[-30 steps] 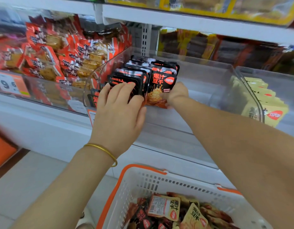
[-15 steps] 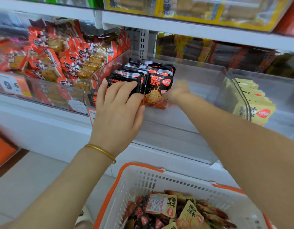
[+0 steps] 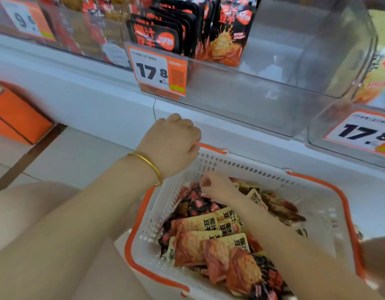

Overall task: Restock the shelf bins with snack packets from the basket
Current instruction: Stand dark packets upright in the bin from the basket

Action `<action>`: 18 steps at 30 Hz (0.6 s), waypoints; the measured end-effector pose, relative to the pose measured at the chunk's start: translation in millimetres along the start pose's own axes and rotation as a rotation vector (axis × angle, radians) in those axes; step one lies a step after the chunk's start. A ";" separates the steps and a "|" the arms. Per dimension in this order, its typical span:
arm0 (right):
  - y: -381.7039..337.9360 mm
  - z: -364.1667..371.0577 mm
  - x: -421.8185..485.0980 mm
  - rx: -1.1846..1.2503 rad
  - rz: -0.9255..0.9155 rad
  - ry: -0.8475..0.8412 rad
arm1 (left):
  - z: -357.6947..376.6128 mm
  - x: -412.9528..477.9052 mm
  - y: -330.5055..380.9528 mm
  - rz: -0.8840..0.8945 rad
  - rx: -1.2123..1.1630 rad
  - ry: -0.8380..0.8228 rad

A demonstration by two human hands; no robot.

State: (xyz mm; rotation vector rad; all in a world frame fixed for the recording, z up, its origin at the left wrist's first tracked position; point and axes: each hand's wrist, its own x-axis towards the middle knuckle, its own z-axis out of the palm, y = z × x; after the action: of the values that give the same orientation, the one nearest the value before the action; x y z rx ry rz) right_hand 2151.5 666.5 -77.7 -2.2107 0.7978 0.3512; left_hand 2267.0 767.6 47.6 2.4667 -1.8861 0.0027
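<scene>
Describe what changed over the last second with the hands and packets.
Both hands withdrew from the shelf bin and dropped to the basket: the left hand sits curled at its orange rim, the right hand reaches among the loose packets; a grip on either is unclear. The black packets stay standing in the bin.

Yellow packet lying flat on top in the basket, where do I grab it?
Pinch the yellow packet by its left end, coming down from above on the left. It lies flat on top of the pile in the basket, uncovered, and the right forearm crowds its other side.
</scene>
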 end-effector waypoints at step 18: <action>42.0 88.6 73.0 -0.119 0.333 -0.070 | 4.0 5.0 -8.1 -0.009 0.002 -0.348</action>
State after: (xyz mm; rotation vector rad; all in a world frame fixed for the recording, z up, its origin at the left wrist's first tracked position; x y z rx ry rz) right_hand 2180.4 677.2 -195.9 -2.1584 1.1341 0.6501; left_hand 2276.1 764.7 43.5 2.6148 -1.9906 -0.4531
